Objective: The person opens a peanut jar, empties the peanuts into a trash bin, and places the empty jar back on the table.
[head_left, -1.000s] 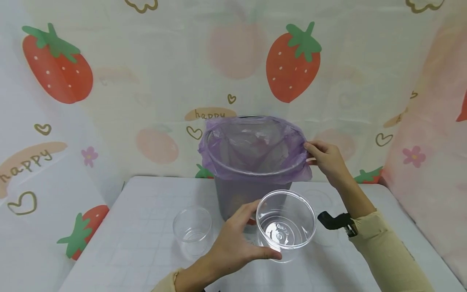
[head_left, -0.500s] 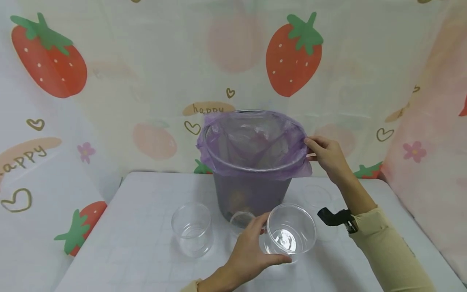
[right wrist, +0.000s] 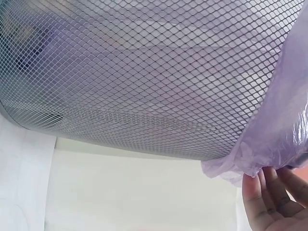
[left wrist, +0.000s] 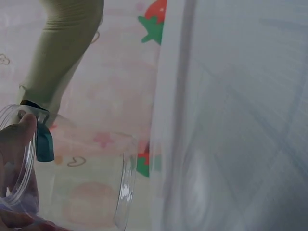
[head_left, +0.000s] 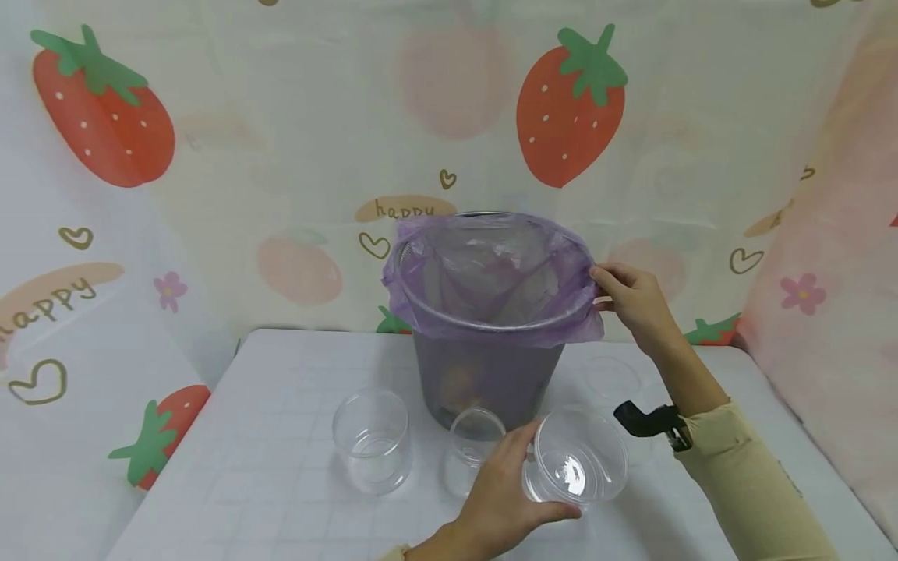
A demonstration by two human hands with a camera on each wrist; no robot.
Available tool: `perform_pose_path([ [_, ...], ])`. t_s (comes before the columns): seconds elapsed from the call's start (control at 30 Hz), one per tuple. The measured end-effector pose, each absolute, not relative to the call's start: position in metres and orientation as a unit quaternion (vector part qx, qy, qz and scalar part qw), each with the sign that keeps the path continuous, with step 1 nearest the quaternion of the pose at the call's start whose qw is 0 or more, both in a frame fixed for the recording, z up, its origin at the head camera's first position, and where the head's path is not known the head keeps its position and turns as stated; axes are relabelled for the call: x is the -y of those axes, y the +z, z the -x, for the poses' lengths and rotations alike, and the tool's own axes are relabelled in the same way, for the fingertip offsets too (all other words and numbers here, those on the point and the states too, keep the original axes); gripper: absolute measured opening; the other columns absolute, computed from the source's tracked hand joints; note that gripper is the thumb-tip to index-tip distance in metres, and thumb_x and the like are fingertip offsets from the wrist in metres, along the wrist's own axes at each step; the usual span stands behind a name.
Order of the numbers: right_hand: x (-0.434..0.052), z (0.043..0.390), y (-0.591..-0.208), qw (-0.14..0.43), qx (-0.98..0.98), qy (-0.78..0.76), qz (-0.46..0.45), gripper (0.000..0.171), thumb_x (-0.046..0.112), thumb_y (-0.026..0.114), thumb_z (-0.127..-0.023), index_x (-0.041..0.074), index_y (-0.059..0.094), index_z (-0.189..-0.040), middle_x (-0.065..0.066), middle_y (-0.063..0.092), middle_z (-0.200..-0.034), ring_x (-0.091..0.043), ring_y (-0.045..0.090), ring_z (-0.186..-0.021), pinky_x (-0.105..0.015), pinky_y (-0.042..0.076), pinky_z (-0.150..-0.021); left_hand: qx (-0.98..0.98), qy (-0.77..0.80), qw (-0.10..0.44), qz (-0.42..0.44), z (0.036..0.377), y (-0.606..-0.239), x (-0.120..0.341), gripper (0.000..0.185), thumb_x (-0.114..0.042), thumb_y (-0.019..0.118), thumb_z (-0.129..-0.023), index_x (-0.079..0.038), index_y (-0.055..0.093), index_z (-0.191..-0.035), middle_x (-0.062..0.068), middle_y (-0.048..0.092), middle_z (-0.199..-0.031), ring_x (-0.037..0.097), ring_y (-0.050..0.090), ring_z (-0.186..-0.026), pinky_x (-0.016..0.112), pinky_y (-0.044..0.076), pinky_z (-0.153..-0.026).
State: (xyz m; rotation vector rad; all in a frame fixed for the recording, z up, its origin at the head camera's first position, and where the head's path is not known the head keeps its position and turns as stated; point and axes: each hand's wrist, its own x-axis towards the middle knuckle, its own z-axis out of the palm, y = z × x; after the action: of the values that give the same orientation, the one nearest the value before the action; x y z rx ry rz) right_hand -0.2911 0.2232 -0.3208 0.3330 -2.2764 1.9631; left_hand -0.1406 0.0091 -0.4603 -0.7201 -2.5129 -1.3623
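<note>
Clear cup (head_left: pixel 581 465), empty, gripped by left hand (head_left: pixel 500 491); right hand (head_left: pixel 634 300) pinches bin's purple liner (head_left: pixel 491 280).

We see a white table (head_left: pixel 281 483) with a faint grid of squares over its top. Its far edge meets a cloth backdrop (head_left: pixel 295 140) that hangs behind it and folds round both sides, pale cream in the middle and pinker at the right. The backdrop is printed with big red strawberries (head_left: pixel 570 117) with green tops, faded peach-coloured fruits, small outlined hearts, pink flowers and the word "happy" on tan patches. The light is soft and even, with only weak shadows on the tabletop. No floor or window shows in any view.
</note>
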Motion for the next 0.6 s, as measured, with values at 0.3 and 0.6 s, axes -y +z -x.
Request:
perform_pose_path([
  [0.3,-0.224,0.290,-0.320,0.060,0.766,0.631,-0.110,0.018,0.027,0.058,-0.099,0.011,0.064,-0.104,0.017,0.064,-0.084,0.000,0.061,-0.081,-0.014,0.056,-0.071,0.859,-0.434,0.130,0.240,0.144,-0.465,-0.012,0.097,-0.044,0.089,-0.063,-0.014,0.042,-0.143,0.000,0.057,-0.132,0.014,0.057,-0.115,0.032,0.051,-0.095],
  [0.6,-0.223,0.290,-0.319,0.061,0.765,0.631,-0.111,0.018,0.027,0.057,-0.099,0.011,0.064,-0.105,0.016,0.064,-0.084,0.000,0.061,-0.081,-0.014,0.056,-0.072,0.884,-0.417,0.068,0.202,0.149,-0.477,-0.023,0.099,-0.048,0.086,-0.067,-0.011,0.039,-0.145,0.004,0.053,-0.140,0.022,0.053,-0.126,0.045,0.047,-0.103],
])
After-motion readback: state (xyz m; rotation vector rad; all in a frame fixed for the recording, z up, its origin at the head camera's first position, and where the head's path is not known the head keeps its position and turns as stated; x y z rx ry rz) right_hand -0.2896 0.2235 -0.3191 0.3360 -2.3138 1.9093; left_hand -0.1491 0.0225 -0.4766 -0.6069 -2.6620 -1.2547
